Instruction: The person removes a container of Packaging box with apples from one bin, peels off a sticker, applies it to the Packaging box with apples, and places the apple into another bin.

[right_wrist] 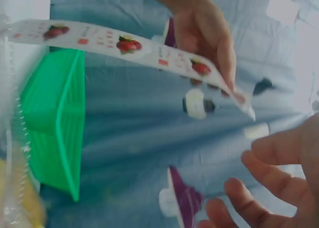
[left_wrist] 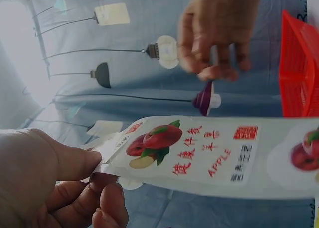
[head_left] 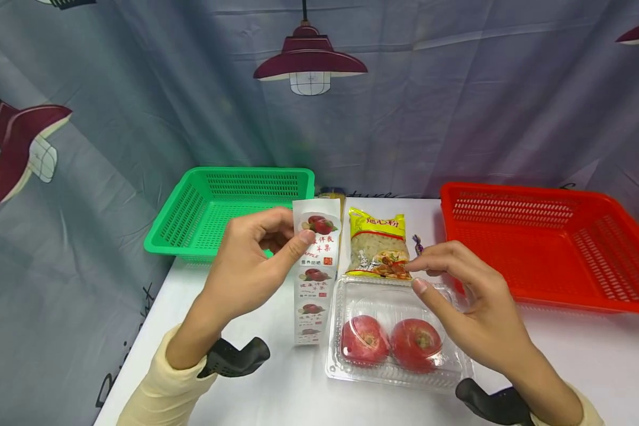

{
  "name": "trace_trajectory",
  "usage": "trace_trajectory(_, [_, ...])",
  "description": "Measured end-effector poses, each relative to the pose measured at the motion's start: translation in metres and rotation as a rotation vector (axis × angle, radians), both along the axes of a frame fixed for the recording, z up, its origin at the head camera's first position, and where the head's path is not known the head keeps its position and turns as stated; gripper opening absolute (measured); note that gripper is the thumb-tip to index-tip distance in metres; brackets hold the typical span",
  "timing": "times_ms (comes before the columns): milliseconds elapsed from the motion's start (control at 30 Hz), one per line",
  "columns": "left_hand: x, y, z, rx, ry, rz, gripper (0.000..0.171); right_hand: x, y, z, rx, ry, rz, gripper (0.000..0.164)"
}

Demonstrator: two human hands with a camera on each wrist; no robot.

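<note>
My left hand pinches the upper end of a strip of apple stickers between thumb and fingers. The strip hangs down in the head view, printed with red apples and red lettering. In the left wrist view the thumb presses on the end of the sticker strip. My right hand hovers over the right side of a clear plastic clamshell box, fingers apart and slightly bent. In the right wrist view the right hand has nothing between its fingers. Two red apples lie inside the lidded box.
A yellow bag of pasta lies behind the box, with a small purple-wrapped candy beside it. A green basket stands back left, a red basket back right. All rest on a white table before a grey-blue curtain.
</note>
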State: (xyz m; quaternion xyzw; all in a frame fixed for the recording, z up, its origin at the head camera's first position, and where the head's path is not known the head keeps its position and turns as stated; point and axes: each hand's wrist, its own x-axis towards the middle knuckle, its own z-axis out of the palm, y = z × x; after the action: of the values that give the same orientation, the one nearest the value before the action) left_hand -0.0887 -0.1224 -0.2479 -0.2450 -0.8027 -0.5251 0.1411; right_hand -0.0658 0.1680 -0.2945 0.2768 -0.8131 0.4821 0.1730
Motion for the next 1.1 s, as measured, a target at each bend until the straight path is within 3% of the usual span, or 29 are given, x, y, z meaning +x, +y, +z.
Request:
trace_trajectory(267, [-0.004,0.017,-0.011,-0.049,-0.009,-0.061,0.007,-0.021,-0.033,0.024,-0.115,0.311,0.107,0.019])
trace_trajectory(400, [-0.004,0.022,-0.016,-0.052,-0.013,-0.109,0.011,-0.025,-0.047,0.028,-0.087,0.437,0.076,0.034])
trace_trajectory(500, [-0.003,0.025,-0.019,-0.053,-0.016,-0.137,0.013,-0.027,-0.054,0.027,-0.086,0.509,0.034,0.038])
trace_trajectory(867, [-0.002,0.027,-0.026,-0.117,0.016,-0.174,0.009,-0.030,-0.056,0.022,-0.094,0.525,0.032,0.032])
trace_trajectory(1100, [-0.001,0.028,-0.025,-0.059,-0.029,-0.210,0.005,-0.028,-0.054,0.020,-0.108,0.509,0.039,0.029])
